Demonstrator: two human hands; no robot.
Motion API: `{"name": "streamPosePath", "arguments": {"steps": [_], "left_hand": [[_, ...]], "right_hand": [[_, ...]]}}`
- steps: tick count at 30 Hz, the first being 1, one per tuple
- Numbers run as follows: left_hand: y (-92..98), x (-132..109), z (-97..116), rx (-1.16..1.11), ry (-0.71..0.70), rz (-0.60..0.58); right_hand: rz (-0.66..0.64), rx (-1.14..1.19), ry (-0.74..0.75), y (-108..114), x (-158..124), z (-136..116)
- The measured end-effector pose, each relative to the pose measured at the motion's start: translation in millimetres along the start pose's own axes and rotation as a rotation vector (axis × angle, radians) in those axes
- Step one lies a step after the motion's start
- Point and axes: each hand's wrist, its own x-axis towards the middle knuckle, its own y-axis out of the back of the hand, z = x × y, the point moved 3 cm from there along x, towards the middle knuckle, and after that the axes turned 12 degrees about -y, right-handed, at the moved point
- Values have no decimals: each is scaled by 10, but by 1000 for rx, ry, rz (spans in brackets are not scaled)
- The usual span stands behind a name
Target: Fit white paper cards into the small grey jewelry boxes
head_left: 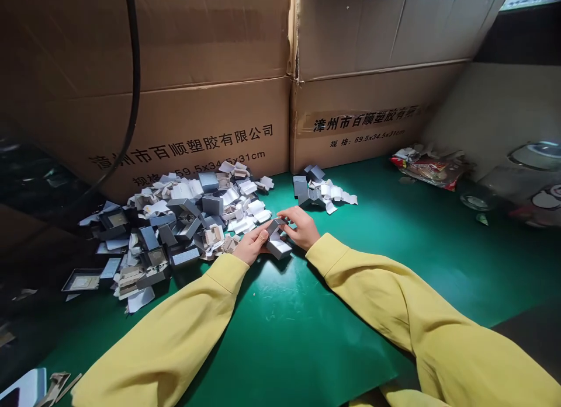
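Yellow sleeves [175, 331] reach across the green mat [307, 337]. The left hand [250, 244] and right hand [302, 227] each curl their fingers around a small grey box [279, 246]. It rests on the mat just beside a heap of grey boxes and white slips [175, 220], in front of the cardboard cartons [210, 74].

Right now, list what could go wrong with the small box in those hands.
The small grey box, pinched between the left hand and right hand, could slip onto the green table. The left sleeve lies close beside the loose pile, so it might sweep pieces away.
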Motion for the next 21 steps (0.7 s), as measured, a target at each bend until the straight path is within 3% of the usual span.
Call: {"name": "streamPosePath", "arguments": {"steps": [7,14,21], "left_hand": [[4,20,-1,-173,5,22],[11,25,-54,-81,17,-18],[15,20,-76,10,61,-103]], "right_hand": [[-51,80,-264,35,-17,3],[-63,66,-249,-8,-46,9],[-37,266,-532,-15,-149,19]]}}
